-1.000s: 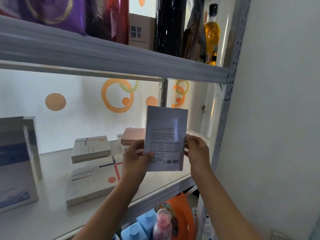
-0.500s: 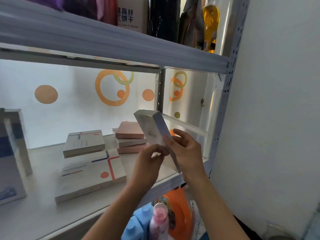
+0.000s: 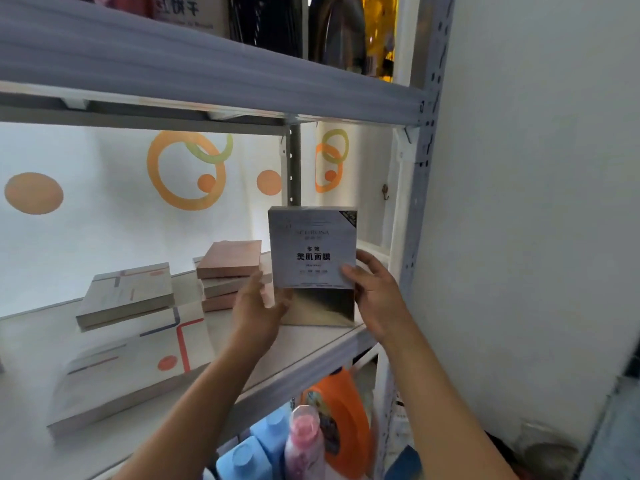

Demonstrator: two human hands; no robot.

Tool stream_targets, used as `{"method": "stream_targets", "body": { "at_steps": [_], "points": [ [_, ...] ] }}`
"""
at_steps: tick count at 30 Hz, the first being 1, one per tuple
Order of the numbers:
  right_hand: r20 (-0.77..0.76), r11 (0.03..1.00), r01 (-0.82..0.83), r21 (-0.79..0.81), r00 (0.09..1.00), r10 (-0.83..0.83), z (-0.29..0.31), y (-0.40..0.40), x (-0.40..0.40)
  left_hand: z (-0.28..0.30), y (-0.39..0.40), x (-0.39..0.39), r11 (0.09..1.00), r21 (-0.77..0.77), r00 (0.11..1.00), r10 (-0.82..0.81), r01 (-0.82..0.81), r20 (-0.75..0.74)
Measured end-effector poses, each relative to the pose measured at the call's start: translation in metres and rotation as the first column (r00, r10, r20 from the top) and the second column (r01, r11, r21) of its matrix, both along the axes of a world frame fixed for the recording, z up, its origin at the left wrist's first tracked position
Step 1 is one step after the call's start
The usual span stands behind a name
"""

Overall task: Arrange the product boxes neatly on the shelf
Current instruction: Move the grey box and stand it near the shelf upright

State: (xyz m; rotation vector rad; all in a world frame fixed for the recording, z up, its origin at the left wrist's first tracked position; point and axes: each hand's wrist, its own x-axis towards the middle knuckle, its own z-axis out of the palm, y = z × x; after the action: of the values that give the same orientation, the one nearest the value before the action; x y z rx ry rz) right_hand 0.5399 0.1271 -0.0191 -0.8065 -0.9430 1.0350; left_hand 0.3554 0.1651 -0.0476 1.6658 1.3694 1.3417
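Note:
A silver-white product box with black print stands upright at the right end of the middle shelf, its printed front facing me and its base at the shelf surface. My left hand grips its lower left edge. My right hand holds its lower right side. Left of it lies a stack of pink and beige boxes. Further left rest a flat beige box and a large flat white box with an orange line and dot.
The upper shelf hangs just above, loaded with dark items and a yellow bottle. The perforated upright and a white wall close off the right side. Blue, pink and orange bottles stand below.
The box was held up in the air showing its back, was turned edge-on, and now stands front-facing at the right end of the shelf. Both hands moved down and right with it.

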Motion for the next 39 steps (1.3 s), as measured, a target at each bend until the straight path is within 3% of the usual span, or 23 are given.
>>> {"method": "stream_targets", "body": {
  "at_steps": [3,6,8,11,16,23,39],
  "points": [
    [0.009,0.997,-0.058,-0.057,0.998,0.058,-0.002,0.014,0.008,-0.001,0.001,0.008,0.998,0.036,0.997,-0.058,0.06,-0.052],
    [0.201,0.984,0.153,-0.094,0.971,-0.131,-0.002,0.02,0.008,0.001,0.002,0.014,0.997,0.076,0.999,-0.002,0.005,-0.046],
    [0.369,0.948,0.314,-0.042,0.887,-0.277,-0.003,0.021,0.004,-0.001,0.004,0.018,0.993,0.116,0.998,0.018,-0.011,-0.062],
    [0.479,0.918,0.395,0.038,0.799,-0.364,-0.011,0.025,-0.002,-0.001,0.012,0.029,0.986,0.161,0.989,0.071,-0.049,-0.133],
    [0.476,0.904,0.426,0.012,0.793,-0.38,-0.029,0.033,0.001,0.004,0.032,0.045,0.985,0.165,0.978,0.082,-0.05,-0.194],
    [0.569,0.903,0.429,-0.012,0.746,-0.347,-0.035,0.037,0.005,-0.014,0.043,0.057,0.949,0.309,0.943,0.151,-0.055,-0.295],
    [0.574,0.886,0.464,-0.027,0.733,-0.366,-0.03,0.024,-0.007,-0.009,0.027,0.051,0.981,0.194,0.971,0.028,0.019,-0.237]
  ]
}}
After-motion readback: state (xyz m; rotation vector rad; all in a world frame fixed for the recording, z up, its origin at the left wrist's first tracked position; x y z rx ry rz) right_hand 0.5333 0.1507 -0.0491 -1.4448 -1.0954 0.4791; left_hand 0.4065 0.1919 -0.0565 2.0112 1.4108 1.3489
